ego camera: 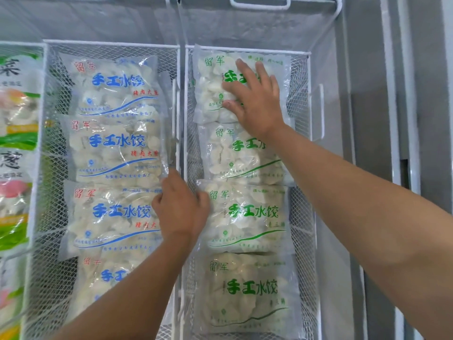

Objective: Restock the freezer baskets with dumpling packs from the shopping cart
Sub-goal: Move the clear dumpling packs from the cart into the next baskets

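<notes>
Right hand [255, 99] grip spread flat on the top green pack [241, 84]; left hand [181, 209] pinched the third pack's [247, 217] corner. Overlapping slick packs might slide.

Printed in blue on the packs in the left basket [51, 153]: 手工水饺, with red 留军 at the top left corner and partly legible red 猪肉大 below, as on the top blue-print pack [115, 87]. Printed in green on the packs in the right basket [302, 212]: 留军 and 手工水饺, as on the nearest green-print pack [250, 288]. Smaller print too fine to read.
</notes>
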